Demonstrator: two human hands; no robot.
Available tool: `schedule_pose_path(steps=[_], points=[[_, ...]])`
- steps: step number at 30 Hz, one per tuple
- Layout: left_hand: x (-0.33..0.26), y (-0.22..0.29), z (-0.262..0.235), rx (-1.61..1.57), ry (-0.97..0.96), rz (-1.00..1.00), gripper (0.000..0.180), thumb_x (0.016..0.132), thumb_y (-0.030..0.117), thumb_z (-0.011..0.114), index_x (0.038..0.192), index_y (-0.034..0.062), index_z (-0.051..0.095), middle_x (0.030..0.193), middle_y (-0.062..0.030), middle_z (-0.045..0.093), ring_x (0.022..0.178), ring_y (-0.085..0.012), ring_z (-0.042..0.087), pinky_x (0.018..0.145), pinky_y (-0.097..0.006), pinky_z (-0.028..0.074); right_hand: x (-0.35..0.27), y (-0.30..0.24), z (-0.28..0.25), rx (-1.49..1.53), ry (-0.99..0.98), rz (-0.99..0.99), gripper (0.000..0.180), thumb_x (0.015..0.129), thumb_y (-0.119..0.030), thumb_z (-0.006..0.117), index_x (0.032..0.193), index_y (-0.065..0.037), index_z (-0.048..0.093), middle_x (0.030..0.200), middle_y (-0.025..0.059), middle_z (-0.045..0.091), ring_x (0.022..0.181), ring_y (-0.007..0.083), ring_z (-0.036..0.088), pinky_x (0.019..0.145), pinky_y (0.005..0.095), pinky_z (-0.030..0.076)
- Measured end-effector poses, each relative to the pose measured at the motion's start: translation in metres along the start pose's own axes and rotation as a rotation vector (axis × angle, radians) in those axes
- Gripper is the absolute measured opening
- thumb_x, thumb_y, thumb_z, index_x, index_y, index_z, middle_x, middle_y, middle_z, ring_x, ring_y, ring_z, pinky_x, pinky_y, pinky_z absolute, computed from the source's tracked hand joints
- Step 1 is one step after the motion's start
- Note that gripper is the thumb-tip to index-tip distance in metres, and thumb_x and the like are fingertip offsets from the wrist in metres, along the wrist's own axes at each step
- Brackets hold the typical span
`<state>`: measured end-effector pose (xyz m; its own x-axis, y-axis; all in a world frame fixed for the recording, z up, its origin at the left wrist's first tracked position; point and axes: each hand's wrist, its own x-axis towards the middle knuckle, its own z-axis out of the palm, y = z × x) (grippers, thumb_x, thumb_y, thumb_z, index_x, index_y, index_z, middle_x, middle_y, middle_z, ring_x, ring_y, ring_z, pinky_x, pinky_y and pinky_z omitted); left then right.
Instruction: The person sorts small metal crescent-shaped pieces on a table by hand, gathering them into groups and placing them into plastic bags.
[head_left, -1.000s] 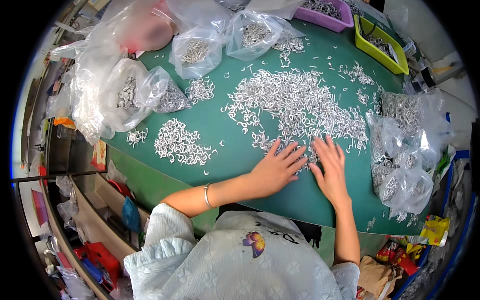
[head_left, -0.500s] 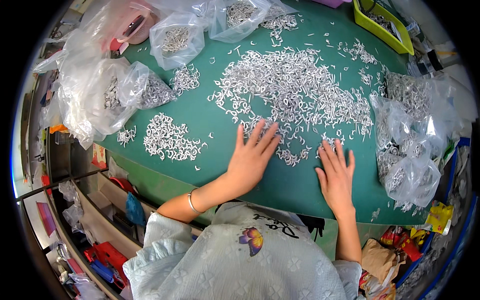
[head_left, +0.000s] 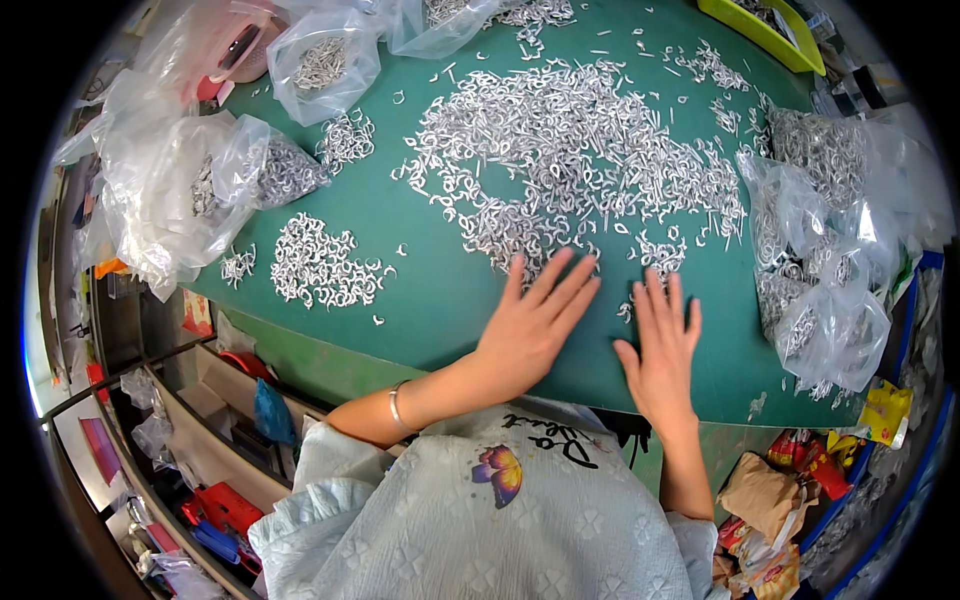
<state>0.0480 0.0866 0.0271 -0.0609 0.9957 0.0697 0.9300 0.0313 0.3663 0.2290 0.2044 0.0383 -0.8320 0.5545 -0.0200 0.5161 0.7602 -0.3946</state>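
Observation:
Small silver hooked metal pieces (head_left: 575, 125) lie in a wide loose heap over the middle of the green table. My left hand (head_left: 530, 330) rests palm down at the heap's near edge, fingers stretched out and apart. Its fingertips touch some pieces, and whatever lies beneath them is hidden. To its right, my right hand (head_left: 658, 360) is also flat and open, its fingertips at a small cluster of pieces (head_left: 660, 252). Neither hand grips anything. A separate pile of curved pieces (head_left: 320, 262) lies to the left of my left hand.
Clear plastic bags of metal pieces stand at the back left (head_left: 322, 70), left (head_left: 270, 165) and right (head_left: 825, 255). A yellow-green tray (head_left: 765, 35) sits at the far right, a pink basket (head_left: 250, 45) at the far left. Open drawers (head_left: 225, 410) lie below the table's left edge.
My left hand has slid right and a little nearer to me, closer to my right hand. The loose pieces beside its fingers have shifted. The whole view has moved slightly.

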Motion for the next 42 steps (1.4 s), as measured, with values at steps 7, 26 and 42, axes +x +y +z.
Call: schedule_pose_path(steps=[7, 26, 42], points=[[-0.020, 0.004, 0.003, -0.122, -0.025, 0.001, 0.051, 0.085, 0.002, 0.057, 0.135, -0.0035, 0.048, 0.152, -0.0188, 0.034, 0.143, -0.0363, 0.030, 0.111, -0.064, 0.021, -0.025, 0.009, -0.003, -0.042, -0.018, 0.083, 0.066, 0.083, -0.019, 0.069, 0.142, -0.003, 0.044, 0.156, 0.0126, 0.030, 0.146, 0.0381, 0.021, 0.113, 0.0621, 0.014], [-0.022, 0.022, 0.009, -0.373, 0.195, -0.048, 0.039, 0.080, -0.002, 0.066, 0.119, 0.0014, 0.061, 0.129, -0.0133, 0.056, 0.122, -0.0310, 0.051, 0.102, -0.049, 0.036, -0.054, -0.012, 0.000, -0.015, -0.052, 0.019, 0.064, 0.081, -0.024, 0.070, 0.138, -0.004, 0.049, 0.152, 0.0055, 0.037, 0.145, 0.0337, 0.025, 0.108, 0.0711, 0.009], [0.002, 0.049, 0.023, -0.402, 0.263, -0.046, 0.035, 0.078, 0.006, 0.074, 0.112, 0.0055, 0.064, 0.104, -0.0080, 0.058, 0.095, -0.0264, 0.055, 0.080, -0.038, 0.039, -0.084, -0.009, 0.012, 0.058, 0.168, 0.175, 0.049, 0.090, -0.020, 0.058, 0.134, -0.001, 0.052, 0.147, 0.0106, 0.044, 0.141, 0.0407, 0.029, 0.107, 0.0685, 0.010]])
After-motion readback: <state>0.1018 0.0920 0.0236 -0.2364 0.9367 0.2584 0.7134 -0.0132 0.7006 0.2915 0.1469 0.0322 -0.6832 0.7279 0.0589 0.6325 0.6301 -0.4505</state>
